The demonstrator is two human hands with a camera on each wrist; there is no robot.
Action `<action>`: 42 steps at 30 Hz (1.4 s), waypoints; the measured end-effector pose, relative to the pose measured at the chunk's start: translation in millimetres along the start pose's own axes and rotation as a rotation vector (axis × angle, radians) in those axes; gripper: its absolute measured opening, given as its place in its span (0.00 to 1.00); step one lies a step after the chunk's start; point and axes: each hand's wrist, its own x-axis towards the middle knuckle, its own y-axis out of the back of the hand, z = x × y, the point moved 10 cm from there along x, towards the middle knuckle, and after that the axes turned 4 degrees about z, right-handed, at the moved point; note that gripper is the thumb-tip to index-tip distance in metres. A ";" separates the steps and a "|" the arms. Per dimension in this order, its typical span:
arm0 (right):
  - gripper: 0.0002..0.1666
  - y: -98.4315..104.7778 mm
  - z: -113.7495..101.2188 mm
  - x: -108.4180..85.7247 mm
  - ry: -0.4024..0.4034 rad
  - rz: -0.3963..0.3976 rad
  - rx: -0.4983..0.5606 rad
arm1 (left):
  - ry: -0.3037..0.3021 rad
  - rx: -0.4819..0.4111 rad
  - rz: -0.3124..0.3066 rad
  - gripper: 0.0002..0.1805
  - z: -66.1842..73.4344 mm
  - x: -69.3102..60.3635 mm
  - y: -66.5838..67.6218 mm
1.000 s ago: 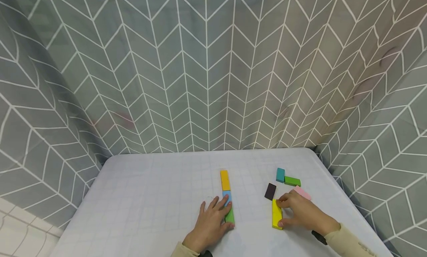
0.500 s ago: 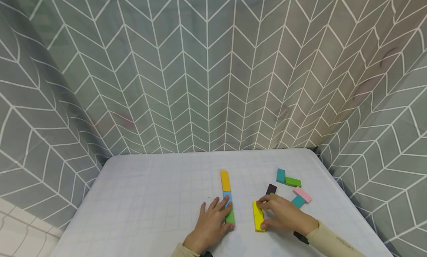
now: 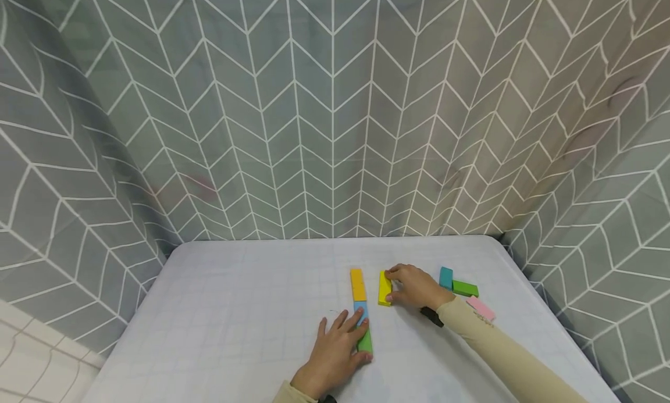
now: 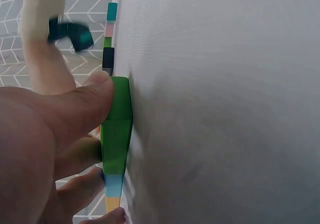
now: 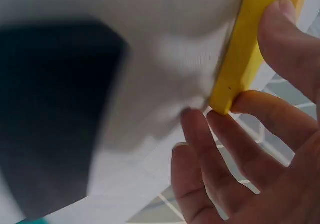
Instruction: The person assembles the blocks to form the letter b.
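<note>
An orange block (image 3: 358, 285), a light blue block (image 3: 360, 305) and a green block (image 3: 366, 341) lie end to end in a row on the white table. My left hand (image 3: 332, 356) rests on the near part of this row, its fingers spread; the thumb touches the green block's near end. To the right of the orange block, my right hand (image 3: 417, 286) pinches a yellow block (image 5: 240, 48) lengthwise between thumb and fingers. A gap separates the yellow block from the row, and it stands roughly parallel to it.
At the right lie a teal block (image 3: 446, 277), another green block (image 3: 465, 288) and a pink block (image 3: 480, 307). A dark block (image 4: 108, 58) shows in the left wrist view; my right arm covers that area in the head view. A patterned curtain (image 3: 335, 129) hangs behind the table.
My right hand has slid the yellow block left, then away from me, to beside the orange block. The left hand stays on the row. The right forearm now covers the dark block.
</note>
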 end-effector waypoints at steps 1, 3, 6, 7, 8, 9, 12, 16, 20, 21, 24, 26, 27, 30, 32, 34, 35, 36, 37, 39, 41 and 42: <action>0.37 -0.4 2.4 7.6 0.005 0.005 0.001 | -0.003 0.001 0.001 0.38 0.5 -0.3 0.3; 0.37 -1.0 6.3 22.1 0.013 0.010 0.023 | -0.003 0.003 -0.005 0.38 1.1 -0.6 0.1; 0.37 -1.6 10.2 41.1 0.040 0.012 0.043 | -0.002 0.001 -0.012 0.38 2.0 -0.9 -0.7; 0.37 -1.6 10.8 46.8 0.055 0.017 0.039 | -0.003 0.000 -0.013 0.38 2.4 -1.1 -0.7; 0.37 -1.9 11.9 52.4 0.064 0.018 0.042 | -0.003 -0.003 -0.014 0.38 2.7 -1.2 -1.0; 0.37 -2.0 12.8 57.8 0.072 0.020 0.042 | -0.003 -0.005 -0.014 0.38 2.9 -1.3 -1.3; 0.36 -3.0 16.1 72.3 0.084 0.021 0.051 | -0.008 -0.009 -0.010 0.38 4.2 -1.4 -0.9; 0.37 -4.7 19.9 87.3 0.065 0.008 0.092 | -0.006 -0.013 -0.019 0.37 4.8 -0.7 -1.6; 0.38 -8.1 18.0 97.8 0.077 0.000 0.094 | 0.004 -0.009 -0.030 0.37 4.7 0.0 -2.9; 0.37 -8.9 16.0 99.8 0.091 0.002 0.092 | 0.006 -0.010 -0.032 0.38 4.6 0.0 -3.2; 0.37 -12.0 10.3 103.1 0.133 0.005 0.097 | 0.003 -0.017 -0.025 0.37 5.2 0.2 -2.9; 0.36 -13.9 7.3 103.1 0.151 0.004 0.095 | -0.001 -0.019 -0.021 0.38 5.8 0.5 -2.8; 0.36 -15.1 6.0 102.6 0.156 0.001 0.091 | 0.000 -0.022 -0.022 0.38 5.8 0.7 -3.1; 0.37 -18.9 4.8 100.9 0.146 -0.028 0.082 | 0.003 -0.019 -0.021 0.38 5.3 1.3 -3.3; 0.37 -19.3 2.9 99.9 0.143 -0.037 0.077 | 0.004 -0.013 -0.020 0.38 4.6 1.6 -2.9; 0.37 -19.3 0.6 99.7 0.144 -0.044 0.079 | 0.006 -0.008 -0.020 0.37 3.2 1.9 -2.8; 0.37 -19.2 -0.7 99.9 0.148 -0.043 0.075 | 0.008 -0.010 -0.021 0.37 2.6 1.8 -2.9; 0.37 -19.2 -2.2 100.6 0.153 -0.041 0.069 | 0.010 -0.010 -0.024 0.37 1.9 1.8 -3.1; 0.37 -19.7 -3.0 101.1 0.151 -0.045 0.070 | 0.013 -0.012 -0.027 0.37 1.2 1.8 -3.3; 0.37 -21.3 -3.8 102.8 0.148 -0.051 0.069 | 0.020 -0.016 -0.033 0.37 -0.1 1.7 -3.5; 0.37 -22.6 -3.7 104.6 0.143 -0.053 0.066 | 0.023 -0.017 -0.036 0.37 -0.7 1.8 -3.2; 0.37 -23.0 -3.4 105.1 0.140 -0.052 0.067 | 0.023 -0.016 -0.036 0.37 -0.8 1.8 -2.8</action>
